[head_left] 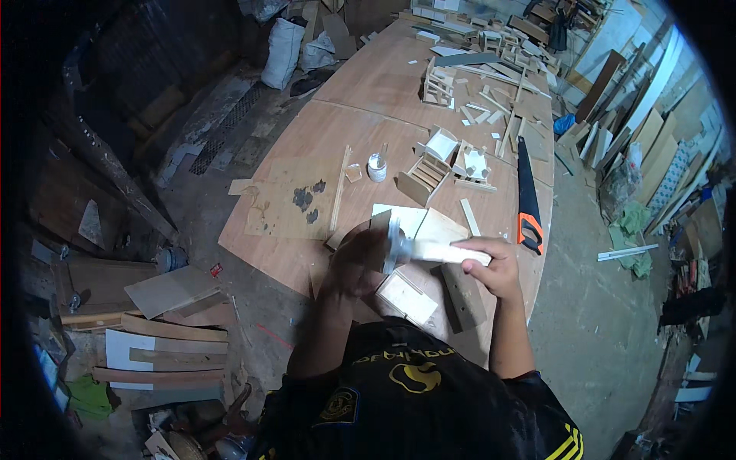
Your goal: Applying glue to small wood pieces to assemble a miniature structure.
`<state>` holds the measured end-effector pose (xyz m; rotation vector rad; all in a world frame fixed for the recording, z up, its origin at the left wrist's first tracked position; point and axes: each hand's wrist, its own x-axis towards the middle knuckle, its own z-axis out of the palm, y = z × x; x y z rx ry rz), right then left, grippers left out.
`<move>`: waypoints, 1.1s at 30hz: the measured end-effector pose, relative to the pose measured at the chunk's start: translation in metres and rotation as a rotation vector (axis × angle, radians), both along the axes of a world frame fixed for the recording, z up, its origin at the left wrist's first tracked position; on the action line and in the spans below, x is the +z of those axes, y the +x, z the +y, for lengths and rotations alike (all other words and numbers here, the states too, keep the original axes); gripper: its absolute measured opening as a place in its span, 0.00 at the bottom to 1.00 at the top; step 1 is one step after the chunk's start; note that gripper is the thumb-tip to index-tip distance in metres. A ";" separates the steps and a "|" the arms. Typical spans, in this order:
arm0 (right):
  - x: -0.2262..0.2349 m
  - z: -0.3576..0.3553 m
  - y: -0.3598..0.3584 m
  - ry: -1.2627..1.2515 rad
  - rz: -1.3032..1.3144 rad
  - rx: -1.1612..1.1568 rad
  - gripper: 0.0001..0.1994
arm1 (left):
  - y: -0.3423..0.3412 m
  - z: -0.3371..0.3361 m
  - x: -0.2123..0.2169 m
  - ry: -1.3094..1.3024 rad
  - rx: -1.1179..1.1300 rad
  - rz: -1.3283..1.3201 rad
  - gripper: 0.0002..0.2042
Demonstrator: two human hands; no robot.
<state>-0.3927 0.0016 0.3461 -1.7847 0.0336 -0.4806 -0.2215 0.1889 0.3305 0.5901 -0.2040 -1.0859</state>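
My right hand [498, 264] is closed around the pale wooden handle of a hammer [445, 251]. The grey hammer head points left, close beside my left hand [359, 257]. That hand is in shadow with its fingers curled, and what they hold is hidden. Below the hammer head, near my chest, sits a small light wooden box-like piece [408, 297]. A darker wooden block [462, 297] stands to its right. Just beyond my hands lie a white sheet [406, 218] and a light wood panel [442, 228].
A handsaw [527, 195] with an orange handle lies along the table's right edge. Farther back stand a jar of white stuff [377, 167], small wooden assemblies [425, 178] and scattered offcuts [483, 111]. A stained board [295, 195] lies left. Boards [165, 349] cover the floor at lower left.
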 end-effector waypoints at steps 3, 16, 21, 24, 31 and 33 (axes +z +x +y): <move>-0.004 0.000 -0.001 0.035 0.023 -0.190 0.14 | 0.007 -0.004 -0.007 -0.265 -0.138 0.104 0.12; 0.003 0.013 0.007 0.058 -0.017 -0.090 0.16 | 0.018 0.008 -0.007 -0.353 -0.209 0.108 0.13; 0.012 0.016 0.009 -0.079 0.069 0.100 0.15 | 0.018 0.026 -0.008 -0.135 -0.086 0.007 0.19; 0.011 0.031 0.022 0.026 0.000 -0.209 0.13 | 0.025 0.028 -0.028 -0.212 -0.123 0.044 0.19; -0.004 0.033 0.036 0.021 -0.032 0.006 0.15 | 0.039 0.045 -0.024 -0.318 -0.140 0.080 0.19; -0.004 0.040 0.042 0.043 0.073 -0.025 0.14 | 0.045 0.048 -0.025 -0.322 -0.133 0.069 0.19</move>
